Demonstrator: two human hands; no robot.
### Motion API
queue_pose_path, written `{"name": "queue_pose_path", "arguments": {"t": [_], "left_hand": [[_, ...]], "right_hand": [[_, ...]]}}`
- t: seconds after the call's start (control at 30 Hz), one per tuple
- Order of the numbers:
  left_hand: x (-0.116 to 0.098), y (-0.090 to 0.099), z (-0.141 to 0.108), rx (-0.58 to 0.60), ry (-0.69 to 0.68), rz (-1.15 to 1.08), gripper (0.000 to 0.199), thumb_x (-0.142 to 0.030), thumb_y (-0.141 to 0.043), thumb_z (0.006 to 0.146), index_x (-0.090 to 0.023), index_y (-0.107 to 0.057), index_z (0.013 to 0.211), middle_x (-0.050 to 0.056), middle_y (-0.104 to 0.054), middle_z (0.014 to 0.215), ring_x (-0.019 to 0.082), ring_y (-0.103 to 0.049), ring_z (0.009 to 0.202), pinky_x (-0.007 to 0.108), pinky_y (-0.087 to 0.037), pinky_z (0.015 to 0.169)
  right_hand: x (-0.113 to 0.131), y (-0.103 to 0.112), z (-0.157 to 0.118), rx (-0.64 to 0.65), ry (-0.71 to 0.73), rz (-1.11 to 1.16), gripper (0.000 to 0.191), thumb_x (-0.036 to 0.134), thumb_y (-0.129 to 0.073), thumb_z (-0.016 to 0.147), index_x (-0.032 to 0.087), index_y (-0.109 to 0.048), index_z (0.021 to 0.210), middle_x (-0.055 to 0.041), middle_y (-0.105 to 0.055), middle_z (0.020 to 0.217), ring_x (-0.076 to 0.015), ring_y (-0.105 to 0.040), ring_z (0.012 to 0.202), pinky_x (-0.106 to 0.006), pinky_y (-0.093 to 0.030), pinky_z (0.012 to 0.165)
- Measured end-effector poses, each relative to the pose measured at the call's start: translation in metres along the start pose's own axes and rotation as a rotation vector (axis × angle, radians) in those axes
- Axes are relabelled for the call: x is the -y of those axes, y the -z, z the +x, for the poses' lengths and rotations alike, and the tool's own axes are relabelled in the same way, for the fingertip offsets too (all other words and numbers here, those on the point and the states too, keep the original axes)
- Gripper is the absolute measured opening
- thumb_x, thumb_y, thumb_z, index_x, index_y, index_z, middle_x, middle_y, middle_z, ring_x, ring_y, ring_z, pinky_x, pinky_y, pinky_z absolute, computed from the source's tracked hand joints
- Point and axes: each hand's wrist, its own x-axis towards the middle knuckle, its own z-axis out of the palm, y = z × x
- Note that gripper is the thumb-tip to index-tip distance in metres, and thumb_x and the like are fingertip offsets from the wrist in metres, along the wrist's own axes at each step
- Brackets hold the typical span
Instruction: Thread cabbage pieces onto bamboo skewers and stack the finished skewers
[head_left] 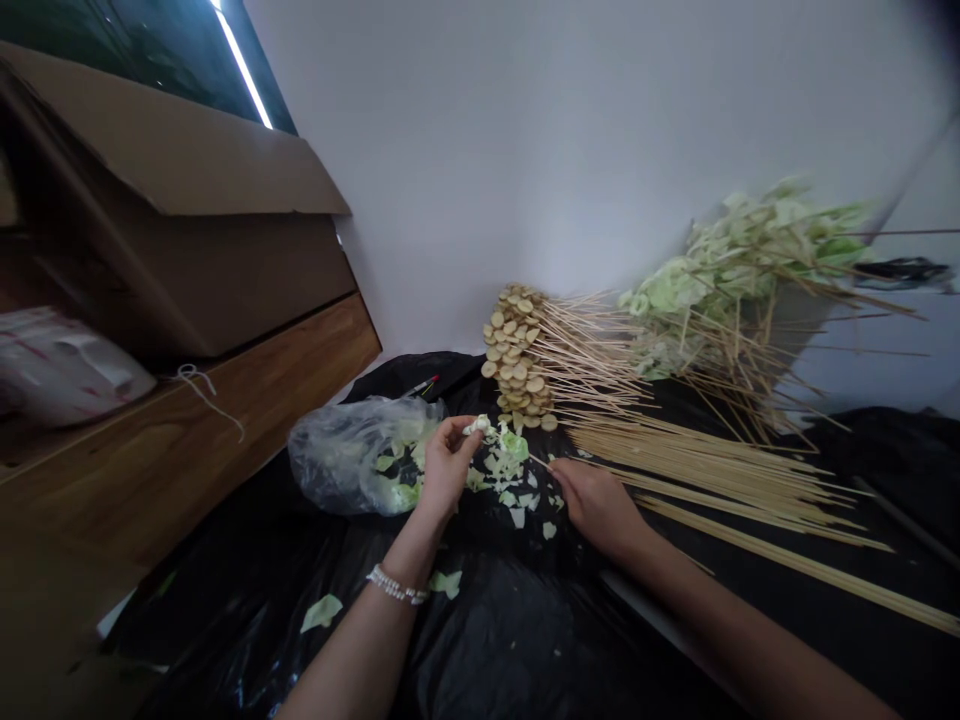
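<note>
My left hand (pixel 451 455), with a beaded bracelet at the wrist, pinches a pale cabbage piece (pixel 480 426). Between my hands, green cabbage leaf (pixel 514 446) sits on the tip of a thin wooden skewer (pixel 538 461). The fingers of my right hand (pixel 592 497) are closed on that skewer. Under and between the hands, small torn cabbage scraps (pixel 517 516) lie on black plastic (pixel 495 630). A clear plastic bag (pixel 330 455) with cabbage leaves inside rests just left of my left hand.
Skewers with round slices (pixel 517 350) are stacked by the wall. Bare skewers (pixel 720 480) lie on the right. Behind them, cabbage skewers (pixel 750 240) form a large pile. A cardboard box (pixel 232 270) stands on a wooden surface (pixel 300 370) at the left, near a pen (pixel 422 386).
</note>
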Motion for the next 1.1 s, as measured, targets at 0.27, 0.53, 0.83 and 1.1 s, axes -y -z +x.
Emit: {"name": "queue_pose_path", "arguments": {"t": [0.27,0.53,0.83,1.1], "left_hand": [[0.002,0.001,0.002,-0.062,-0.018,-0.021,0.028,-0.032,-0.077,0.065,-0.017,-0.062,0.083,0.003,-0.068,0.079,0.015,-0.064,0.073,0.029,-0.054,0.074],[0.002,0.002,0.002,-0.074,-0.066,0.021,0.025,-0.031,-0.076,0.067,-0.017,-0.061,0.082,0.003,-0.068,0.078,0.015,-0.065,0.072,0.029,-0.054,0.074],[0.0,-0.001,-0.001,-0.084,-0.11,0.081,0.018,-0.028,-0.074,0.069,-0.018,-0.065,0.081,0.004,-0.07,0.079,0.016,-0.066,0.071,0.027,-0.053,0.071],[0.005,-0.001,-0.001,-0.086,-0.095,0.063,0.022,-0.029,-0.074,0.068,-0.016,-0.066,0.083,0.004,-0.07,0.079,0.016,-0.066,0.07,0.028,-0.053,0.071]], "right_hand": [[0.004,0.001,-0.001,-0.048,0.028,-0.024,0.027,0.018,-0.036,0.094,0.019,-0.063,0.094,-0.0041,-0.067,0.088,-0.014,-0.061,0.083,-0.023,-0.042,0.075],[0.01,0.01,-0.007,-0.124,0.085,-0.332,0.033,0.014,-0.04,0.09,0.017,-0.061,0.115,-0.0057,-0.065,0.083,-0.0153,-0.059,0.071,-0.024,-0.039,0.064],[0.016,0.013,0.0,-0.014,-0.051,0.093,0.03,0.017,-0.035,0.092,0.019,-0.065,0.088,-0.0032,-0.067,0.077,-0.0141,-0.061,0.074,-0.022,-0.04,0.068],[0.016,0.01,-0.002,-0.083,-0.017,0.038,0.028,0.016,-0.039,0.091,0.019,-0.067,0.092,-0.0038,-0.067,0.078,-0.0143,-0.061,0.074,-0.022,-0.04,0.066]]}}
